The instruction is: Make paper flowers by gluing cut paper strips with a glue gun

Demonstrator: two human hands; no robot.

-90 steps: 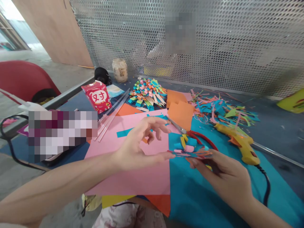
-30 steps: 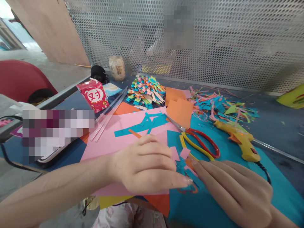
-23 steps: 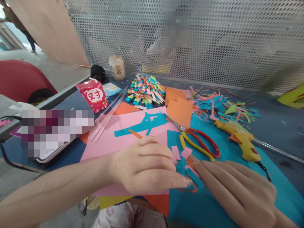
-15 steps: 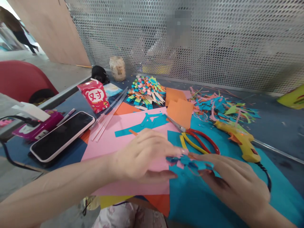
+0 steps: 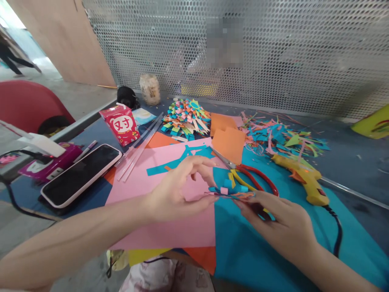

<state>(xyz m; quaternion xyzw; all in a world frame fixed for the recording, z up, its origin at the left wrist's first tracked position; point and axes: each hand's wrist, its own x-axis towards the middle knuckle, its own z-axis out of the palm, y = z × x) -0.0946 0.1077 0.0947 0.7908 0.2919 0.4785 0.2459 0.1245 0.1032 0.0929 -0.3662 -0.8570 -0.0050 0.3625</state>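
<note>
Above the blue sheet, my right hand pinches a small paper flower of curled blue, pink and orange strips by its right side. My left hand is open, its fingers curved and spread from the thumb; the thumb tip is at the flower's left edge, and I cannot tell whether it touches. Just beyond the flower lie scissors with red and yellow handles. Beneath my left hand is a pink paper sheet, with a blue cut strip on it. The blue sheet spreads under my right hand.
A yellow glue gun lies at right. Behind are paper scraps, orange squares and a fringed paper bundle. On the left are clear glue sticks, a phone, a red packet and a purple power strip.
My left fingers have lifted off the paper flower and spread apart. My right hand has shifted left with the flower, which is now seen more edge-on.
</note>
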